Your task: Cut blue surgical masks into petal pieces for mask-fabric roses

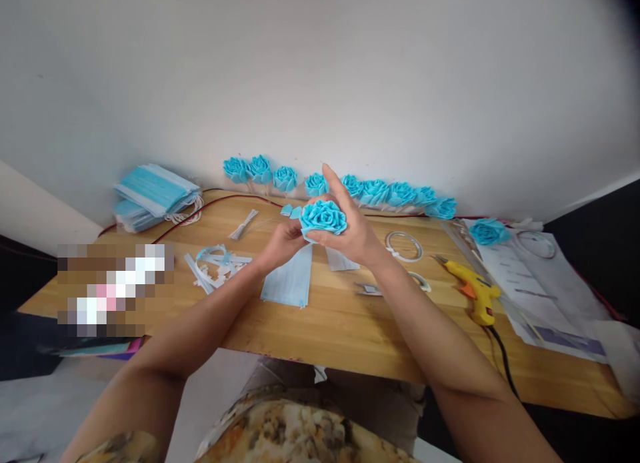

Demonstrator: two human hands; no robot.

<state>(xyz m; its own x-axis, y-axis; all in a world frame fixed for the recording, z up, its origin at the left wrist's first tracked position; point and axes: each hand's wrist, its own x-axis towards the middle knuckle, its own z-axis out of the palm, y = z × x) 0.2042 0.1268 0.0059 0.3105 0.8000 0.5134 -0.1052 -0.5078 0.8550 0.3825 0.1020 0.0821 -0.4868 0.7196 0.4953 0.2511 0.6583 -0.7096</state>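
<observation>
A blue handmade rose [325,217] is held up above the table, its petals facing me. My right hand [356,229] cups it from the right, with the thumb across its lower edge and one finger stretched upward. At its left side, my left hand [286,244] is closed, the fingertips partly hidden behind the petals; they seem to pinch its base. Beneath the hands lies a flat light-blue mask piece [287,283], with a paler piece [343,259] beside it. Small cut blue pieces [291,211] lie just behind my left hand.
Several finished blue roses [375,192] line the wall. Stacked masks [157,191] sit at left, near cut scraps [220,266] and a wire bundle [243,224]. At right are a tape roll [404,247], scissors [369,289], a yellow glue gun [470,286] with a cord, and another rose [489,231].
</observation>
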